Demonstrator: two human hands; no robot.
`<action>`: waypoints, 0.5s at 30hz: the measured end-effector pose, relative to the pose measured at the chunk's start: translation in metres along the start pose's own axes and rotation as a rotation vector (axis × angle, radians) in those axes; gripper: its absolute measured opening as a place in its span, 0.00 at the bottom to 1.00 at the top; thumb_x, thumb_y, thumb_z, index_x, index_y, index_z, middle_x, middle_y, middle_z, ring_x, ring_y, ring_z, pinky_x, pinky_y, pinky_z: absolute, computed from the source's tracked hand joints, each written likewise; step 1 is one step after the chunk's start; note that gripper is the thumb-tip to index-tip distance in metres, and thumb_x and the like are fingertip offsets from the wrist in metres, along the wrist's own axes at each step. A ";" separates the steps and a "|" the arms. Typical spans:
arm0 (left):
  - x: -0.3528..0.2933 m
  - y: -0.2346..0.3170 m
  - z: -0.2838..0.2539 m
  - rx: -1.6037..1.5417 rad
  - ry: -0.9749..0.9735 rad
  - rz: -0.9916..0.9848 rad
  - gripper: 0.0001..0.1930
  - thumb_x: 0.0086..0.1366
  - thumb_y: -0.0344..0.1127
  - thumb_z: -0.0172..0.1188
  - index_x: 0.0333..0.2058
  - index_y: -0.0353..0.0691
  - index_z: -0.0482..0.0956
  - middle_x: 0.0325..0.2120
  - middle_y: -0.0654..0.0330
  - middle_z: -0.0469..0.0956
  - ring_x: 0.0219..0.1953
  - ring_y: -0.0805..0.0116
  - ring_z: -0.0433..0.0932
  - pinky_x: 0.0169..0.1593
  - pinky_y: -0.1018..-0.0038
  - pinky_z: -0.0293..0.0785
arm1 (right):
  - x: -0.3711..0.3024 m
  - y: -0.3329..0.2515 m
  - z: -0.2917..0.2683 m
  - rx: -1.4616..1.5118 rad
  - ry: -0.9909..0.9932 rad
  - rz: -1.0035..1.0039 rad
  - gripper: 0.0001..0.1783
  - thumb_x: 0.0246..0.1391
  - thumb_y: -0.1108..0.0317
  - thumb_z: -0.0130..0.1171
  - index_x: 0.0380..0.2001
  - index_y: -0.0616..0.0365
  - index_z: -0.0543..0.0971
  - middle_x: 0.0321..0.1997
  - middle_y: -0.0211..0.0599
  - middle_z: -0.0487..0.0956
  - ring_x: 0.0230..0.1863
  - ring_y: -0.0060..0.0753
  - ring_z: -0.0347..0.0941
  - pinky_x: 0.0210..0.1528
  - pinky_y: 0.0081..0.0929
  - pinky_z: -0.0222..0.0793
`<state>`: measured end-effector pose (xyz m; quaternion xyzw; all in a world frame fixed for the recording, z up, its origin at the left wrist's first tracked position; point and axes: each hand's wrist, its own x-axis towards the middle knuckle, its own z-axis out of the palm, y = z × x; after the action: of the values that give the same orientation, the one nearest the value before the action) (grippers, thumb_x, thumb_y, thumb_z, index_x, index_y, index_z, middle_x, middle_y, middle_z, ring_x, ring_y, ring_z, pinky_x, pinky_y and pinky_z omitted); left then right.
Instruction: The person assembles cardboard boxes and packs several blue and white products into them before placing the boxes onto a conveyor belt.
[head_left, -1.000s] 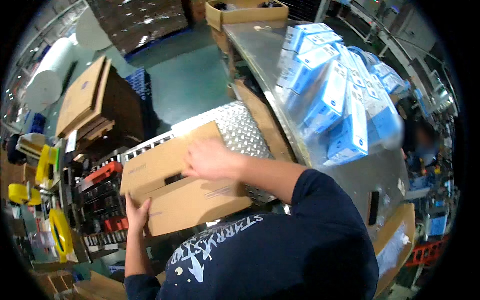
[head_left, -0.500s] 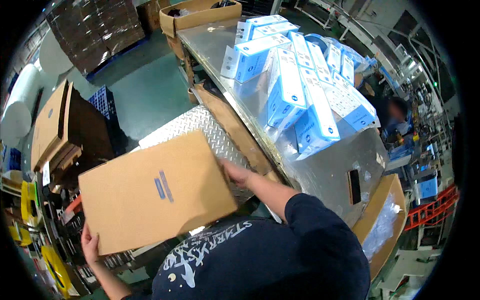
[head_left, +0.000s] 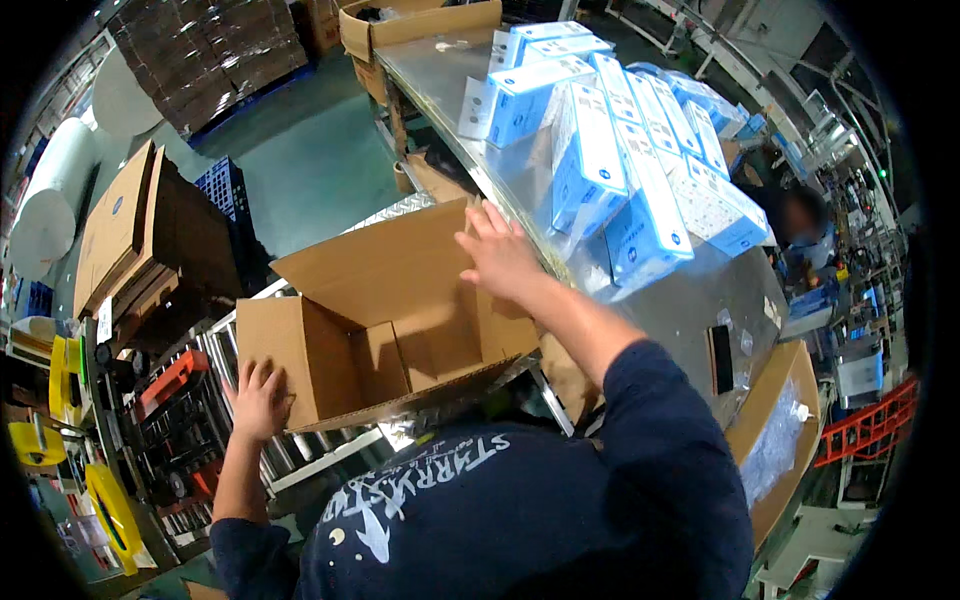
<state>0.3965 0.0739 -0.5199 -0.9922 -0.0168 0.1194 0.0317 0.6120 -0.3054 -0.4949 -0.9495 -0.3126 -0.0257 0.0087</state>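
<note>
Box (head_left: 435,335) just left of frame centre, top open. Left hand (head_left: 260,398) lies spread on its left flap (head_left: 272,340), right hand (head_left: 503,258) spread at its right side, neither clasping. Looks light, stiff-walled, bendy at flaps; best held by side walls.

I'm working in what looks like the packing area of a factory or warehouse; I can't tell which of the two. A roller conveyor (head_left: 290,458) runs below the open carton (head_left: 385,255) in front of me, and beside it stands a metal worktable (head_left: 665,335) bearing a heap of blue-and-white boxes (head_left: 583,160). On my left I see stacked cardboard (head_left: 113,220), big white rolls (head_left: 58,195) and rolls of yellow tape (head_left: 112,520). Beyond the green floor (head_left: 300,175) sits a pallet load (head_left: 215,60) of brown cartons under shiny wrap. Over on my right, another person (head_left: 815,252) is among cluttered benches and metal framing.
</note>
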 end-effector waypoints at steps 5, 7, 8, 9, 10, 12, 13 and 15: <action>-0.010 0.036 0.061 -0.330 -0.286 -0.477 0.56 0.41 0.59 0.65 0.58 0.28 0.46 0.61 0.45 0.45 0.64 0.48 0.42 0.57 0.37 0.40 | -0.015 0.063 0.036 -0.144 -0.130 -0.101 0.41 0.45 0.36 0.49 0.56 0.53 0.64 0.64 0.45 0.54 0.66 0.46 0.44 0.64 0.46 0.40; -0.004 0.034 0.096 -0.553 -0.178 -0.488 0.48 0.41 0.49 0.66 0.54 0.27 0.52 0.57 0.41 0.53 0.59 0.46 0.52 0.55 0.48 0.53 | -0.037 0.083 0.086 -0.126 -0.199 -0.145 0.44 0.47 0.35 0.44 0.57 0.58 0.61 0.65 0.48 0.51 0.66 0.47 0.43 0.66 0.45 0.32; -0.012 0.016 0.136 -0.691 -0.096 -0.472 0.42 0.41 0.43 0.66 0.51 0.29 0.55 0.53 0.39 0.59 0.56 0.45 0.60 0.53 0.54 0.61 | -0.050 0.079 0.110 -0.091 -0.239 -0.169 0.45 0.48 0.34 0.41 0.58 0.61 0.58 0.65 0.51 0.48 0.67 0.48 0.42 0.67 0.44 0.28; -0.014 0.021 0.138 -0.948 -0.043 -0.382 0.33 0.43 0.34 0.62 0.47 0.32 0.57 0.44 0.41 0.67 0.44 0.45 0.71 0.44 0.62 0.70 | -0.068 0.060 0.106 0.141 -0.316 -0.058 0.44 0.53 0.39 0.40 0.59 0.67 0.53 0.65 0.57 0.46 0.67 0.51 0.39 0.67 0.43 0.31; -0.018 0.014 0.160 -1.077 -0.136 -0.367 0.35 0.45 0.34 0.59 0.50 0.32 0.53 0.40 0.42 0.71 0.38 0.47 0.75 0.40 0.63 0.72 | -0.073 0.050 0.123 0.607 -0.605 0.035 0.43 0.55 0.41 0.39 0.60 0.67 0.48 0.65 0.60 0.44 0.67 0.53 0.37 0.67 0.38 0.34; -0.010 0.007 0.188 -0.831 -0.179 -0.237 0.36 0.46 0.34 0.60 0.52 0.33 0.51 0.41 0.43 0.70 0.41 0.49 0.73 0.42 0.65 0.70 | -0.094 0.035 0.179 0.817 -0.747 0.220 0.48 0.51 0.44 0.47 0.63 0.61 0.37 0.66 0.59 0.39 0.59 0.53 0.57 0.60 0.39 0.51; -0.008 0.007 0.198 -0.737 -0.193 -0.180 0.36 0.46 0.34 0.61 0.52 0.33 0.52 0.43 0.44 0.69 0.44 0.51 0.71 0.44 0.66 0.69 | -0.088 0.042 0.139 0.712 -0.808 0.082 0.45 0.53 0.45 0.46 0.62 0.62 0.42 0.64 0.60 0.46 0.61 0.53 0.55 0.61 0.36 0.50; 0.032 0.055 0.167 -0.681 -0.345 -0.072 0.32 0.49 0.36 0.60 0.51 0.33 0.58 0.47 0.45 0.67 0.48 0.53 0.68 0.50 0.66 0.64 | -0.085 0.091 0.035 0.775 -0.902 -0.211 0.38 0.53 0.48 0.49 0.60 0.61 0.54 0.58 0.54 0.61 0.58 0.48 0.59 0.58 0.31 0.54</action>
<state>0.3890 0.0303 -0.6927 -0.9100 -0.0955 0.2709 -0.2989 0.5991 -0.4283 -0.5342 -0.7583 -0.3647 0.4946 0.2178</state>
